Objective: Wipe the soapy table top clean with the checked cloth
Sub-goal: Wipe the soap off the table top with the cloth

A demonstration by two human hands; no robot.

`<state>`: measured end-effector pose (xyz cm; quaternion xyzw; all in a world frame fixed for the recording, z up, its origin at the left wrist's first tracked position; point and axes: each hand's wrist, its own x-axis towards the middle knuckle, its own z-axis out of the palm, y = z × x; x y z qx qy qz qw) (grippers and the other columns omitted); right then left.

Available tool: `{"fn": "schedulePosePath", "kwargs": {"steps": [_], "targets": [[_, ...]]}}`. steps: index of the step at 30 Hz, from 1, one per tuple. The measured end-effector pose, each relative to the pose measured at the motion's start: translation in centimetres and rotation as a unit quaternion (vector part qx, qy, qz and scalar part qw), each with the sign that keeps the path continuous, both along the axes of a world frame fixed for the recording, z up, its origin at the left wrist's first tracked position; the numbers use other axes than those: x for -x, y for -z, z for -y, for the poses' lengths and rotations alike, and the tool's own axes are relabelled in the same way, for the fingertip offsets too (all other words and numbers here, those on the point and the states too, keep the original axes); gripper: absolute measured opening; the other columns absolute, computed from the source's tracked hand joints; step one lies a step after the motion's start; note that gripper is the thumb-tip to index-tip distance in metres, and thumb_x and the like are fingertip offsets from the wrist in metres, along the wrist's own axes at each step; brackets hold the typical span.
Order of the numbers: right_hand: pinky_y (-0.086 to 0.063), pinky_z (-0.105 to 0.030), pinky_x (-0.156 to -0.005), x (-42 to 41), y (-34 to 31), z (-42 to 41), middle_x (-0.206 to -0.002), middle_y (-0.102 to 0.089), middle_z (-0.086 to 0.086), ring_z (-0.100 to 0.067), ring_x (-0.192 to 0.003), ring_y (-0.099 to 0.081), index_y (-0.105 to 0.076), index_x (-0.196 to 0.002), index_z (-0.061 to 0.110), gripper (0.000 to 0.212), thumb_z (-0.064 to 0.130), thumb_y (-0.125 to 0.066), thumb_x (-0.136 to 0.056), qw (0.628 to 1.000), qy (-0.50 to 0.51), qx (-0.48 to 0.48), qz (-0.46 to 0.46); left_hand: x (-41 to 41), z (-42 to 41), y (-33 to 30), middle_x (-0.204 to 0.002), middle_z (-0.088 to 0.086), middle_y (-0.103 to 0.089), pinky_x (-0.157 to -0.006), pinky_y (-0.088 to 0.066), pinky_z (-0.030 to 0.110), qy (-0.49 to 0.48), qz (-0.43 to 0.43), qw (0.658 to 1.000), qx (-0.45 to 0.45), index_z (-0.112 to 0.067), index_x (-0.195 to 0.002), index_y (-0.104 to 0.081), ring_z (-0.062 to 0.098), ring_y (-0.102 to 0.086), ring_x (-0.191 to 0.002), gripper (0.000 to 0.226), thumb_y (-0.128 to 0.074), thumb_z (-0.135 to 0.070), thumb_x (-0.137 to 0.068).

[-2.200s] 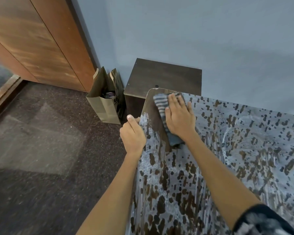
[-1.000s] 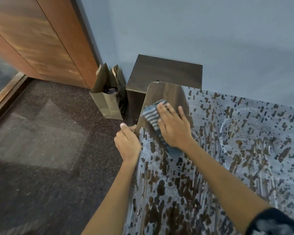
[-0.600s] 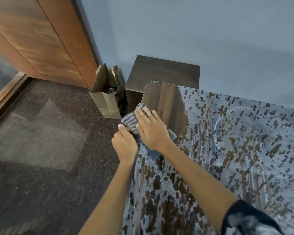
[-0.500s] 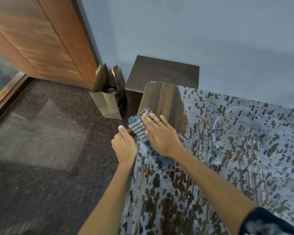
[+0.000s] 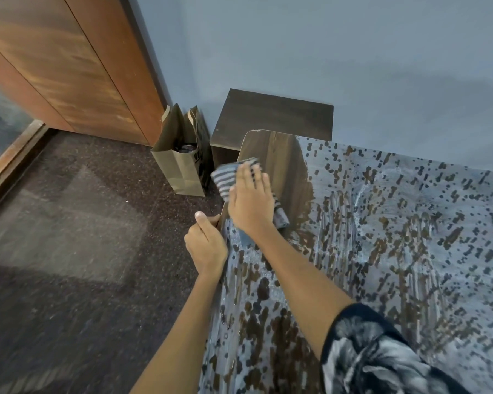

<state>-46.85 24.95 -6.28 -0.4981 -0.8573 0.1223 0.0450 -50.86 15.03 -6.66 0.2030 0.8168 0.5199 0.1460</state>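
Note:
The dark wooden table top (image 5: 404,228) is covered in pale soapy foam with brown patches showing through; its far left corner is wiped bare. My right hand (image 5: 249,201) lies flat with straight fingers on the blue-and-white checked cloth (image 5: 225,177), pressing it onto the table near the left edge. Part of the cloth sticks out past the edge on the left. My left hand (image 5: 207,245) grips the table's left edge just below the cloth, thumb up and fingers curled under.
A brown paper bag (image 5: 180,163) stands on the dark floor beside a low dark wooden cabinet (image 5: 271,118) against the blue wall. Wooden door panels (image 5: 69,66) are at the left. The floor to the left of the table is dark speckled stone.
My right hand slid the cloth from the far corner down toward the left edge and back up a little, widening the wiped bare patch. My left hand kept its hold on the edge.

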Motion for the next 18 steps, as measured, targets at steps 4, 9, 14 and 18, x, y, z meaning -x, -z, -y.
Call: {"fn": "schedulePosePath", "kwargs": {"steps": [4,9,14,18], "targets": [[-0.001,-0.032,-0.116,-3.5,0.0,2.7,-0.154,-0.023,-0.006,-0.02,-0.144,-0.014,-0.023,-0.147,0.009,0.056,0.033,-0.011,-0.098,0.988,-0.148,-0.013,-0.036,-0.3,0.0,-0.7,-0.067,0.001,-0.06,-0.061,-0.036,0.025,-0.013,-0.012,1.0,0.006,-0.002,-0.076,-0.07,0.012,-0.051,-0.057,0.054,-0.027,-0.02,-0.102],[0.007,-0.032,-0.115,-7.8,-0.4,2.4,-0.157,-0.01,0.004,-0.01,-0.144,-0.002,-0.01,-0.149,0.018,0.053,0.036,-0.009,-0.099,0.985,-0.173,-0.007,0.017,-0.4,0.4,-0.9,-0.065,0.005,-0.063,-0.06,-0.037,0.026,-0.018,0.001,1.0,0.015,0.0,-0.076,-0.072,0.006,-0.05,-0.054,0.057,-0.026,-0.022,-0.102],[0.01,-0.037,-0.114,-6.8,-0.5,0.8,-0.158,-0.006,0.001,-0.015,-0.145,0.002,-0.006,-0.15,0.015,0.054,0.033,-0.012,-0.099,1.0,-0.005,0.001,0.029,-0.6,1.5,-0.7,-0.078,0.012,-0.072,-0.065,-0.041,0.024,-0.01,-0.02,1.0,0.001,-0.003,-0.086,-0.074,0.012,-0.056,-0.061,0.056,-0.024,-0.024,-0.101],[0.011,-0.038,-0.114,-2.8,-0.9,1.0,-0.158,0.001,-0.006,-0.023,-0.145,0.005,0.0,-0.149,0.01,0.055,0.03,-0.016,-0.1,0.998,0.044,0.017,0.039,-0.8,1.6,-0.8,-0.075,0.012,-0.072,-0.058,-0.038,0.018,-0.013,-0.03,0.999,0.003,-0.002,-0.085,-0.074,0.011,-0.054,-0.059,0.062,-0.02,-0.032,-0.096]]}}
